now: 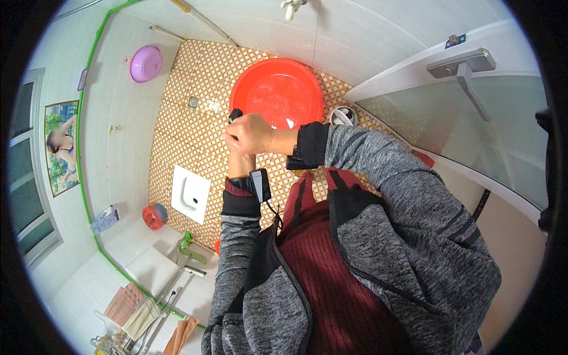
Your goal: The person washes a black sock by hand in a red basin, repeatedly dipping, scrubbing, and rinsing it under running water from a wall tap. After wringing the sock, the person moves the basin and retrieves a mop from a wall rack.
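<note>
Frame centre: right hand (251, 133) clenched over left hand (239, 163), gripping a small black object (235, 113). Left fingers hidden, state unclear. Red basin (296, 80) on tiled floor (177, 130) just above.

Blue-white carton (105, 219) on left ledge; colourful rectangular poster (61, 145) on left wall.

Small black object (235, 113): only its top end shows, poking out above the closed right hand (249, 133); shape otherwise hidden, kind not identifiable. Held roughly upright, over the near rim of the basin.

Red basin (277, 90): 1 round plastic basin, bright red, shallow, standing level on the patterned tile floor. Inside looks wet and glossy; water level cannot be judged. Its near edge is hidden behind the hands.
</note>
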A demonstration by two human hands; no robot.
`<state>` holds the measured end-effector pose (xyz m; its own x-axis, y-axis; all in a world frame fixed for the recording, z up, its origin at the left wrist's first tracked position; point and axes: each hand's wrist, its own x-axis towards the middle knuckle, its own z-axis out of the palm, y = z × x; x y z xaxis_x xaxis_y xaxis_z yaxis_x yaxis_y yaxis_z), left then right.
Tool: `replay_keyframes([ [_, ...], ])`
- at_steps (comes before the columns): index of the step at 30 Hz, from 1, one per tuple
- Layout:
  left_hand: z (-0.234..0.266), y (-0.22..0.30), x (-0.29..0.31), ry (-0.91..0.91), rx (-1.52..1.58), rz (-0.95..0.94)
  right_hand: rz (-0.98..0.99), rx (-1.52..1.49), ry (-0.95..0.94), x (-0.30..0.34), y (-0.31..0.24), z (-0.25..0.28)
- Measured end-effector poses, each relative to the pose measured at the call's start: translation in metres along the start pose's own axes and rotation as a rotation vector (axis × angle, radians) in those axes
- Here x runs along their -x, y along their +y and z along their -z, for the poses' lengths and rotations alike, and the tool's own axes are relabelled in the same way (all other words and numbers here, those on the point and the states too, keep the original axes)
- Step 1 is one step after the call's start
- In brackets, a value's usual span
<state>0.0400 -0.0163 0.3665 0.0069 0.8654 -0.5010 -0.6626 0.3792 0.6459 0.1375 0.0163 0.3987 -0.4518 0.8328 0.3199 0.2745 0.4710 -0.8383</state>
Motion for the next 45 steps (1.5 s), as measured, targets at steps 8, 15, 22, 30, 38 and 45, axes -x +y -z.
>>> replay_keyframes([
  [8, -0.024, 0.039, -0.009, -0.009, 0.23, 0.166, -0.172, 0.13, 0.218, -0.012, 0.057, 0.017],
  [15, 0.011, 0.062, -0.024, -0.009, 0.068, -0.023, -0.179, -0.089, -0.246, 0.011, 0.04, 0.052],
  [22, 0.025, 0.011, -0.044, 0.112, 0.087, 0.047, -0.522, -1.136, 0.098, -0.002, 0.019, 0.038],
  [30, -0.009, -0.003, -0.006, -0.077, 0.003, -0.048, -0.158, -0.122, 0.11, -0.009, -0.005, 0.011],
  [38, -0.031, 0.003, -0.002, -0.024, 0.066, -0.124, -0.119, 0.094, 0.162, -0.009, -0.011, 0.011],
  [45, -0.042, 0.014, -0.005, -0.043, 0.119, 0.21, -0.294, 0.093, 0.307, -0.011, 0.039, 0.023],
])
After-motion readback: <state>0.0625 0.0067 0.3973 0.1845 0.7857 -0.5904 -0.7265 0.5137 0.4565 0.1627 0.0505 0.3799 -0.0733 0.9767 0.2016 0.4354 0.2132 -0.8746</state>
